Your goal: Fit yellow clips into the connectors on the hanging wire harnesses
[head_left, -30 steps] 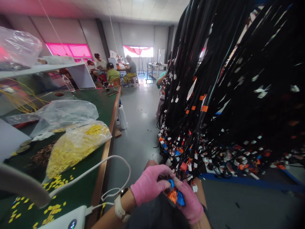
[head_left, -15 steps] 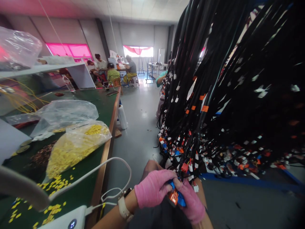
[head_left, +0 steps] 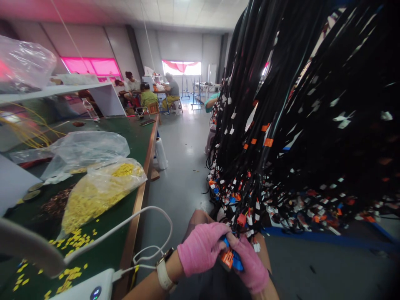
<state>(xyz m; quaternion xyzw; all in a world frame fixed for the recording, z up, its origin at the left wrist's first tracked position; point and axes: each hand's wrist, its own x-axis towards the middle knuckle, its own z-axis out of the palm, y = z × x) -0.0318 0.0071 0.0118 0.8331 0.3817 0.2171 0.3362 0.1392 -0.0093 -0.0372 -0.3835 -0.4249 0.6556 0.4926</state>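
In the head view my left hand [head_left: 201,251], in a pink glove with bare fingertips, is closed around a cluster of wire connectors over my lap. An orange connector [head_left: 227,259] shows just below its fingers. My right hand [head_left: 251,266], gloved alike, meets it from the right, its thumb and fingers closed on the same cluster. A blue connector [head_left: 238,263] sticks out beneath the right fingers. Fingers cover much of the cluster, so which part each one pinches is hard to see. Just above hang a red connector [head_left: 241,219] and white tags [head_left: 256,246] on the harness.
Black cable harnesses [head_left: 262,83] hang in a dense mass on the right, above a blue-edged frame [head_left: 312,238]. On the left, a green workbench [head_left: 137,143] carries a bag of yellow pieces [head_left: 93,204], a white cable [head_left: 125,222] and a power bank [head_left: 86,287]. Several people sit farther back.
Both hands keep nearly the same place and grip on the connectors. My left hand and wrist have shifted very slightly to the right.
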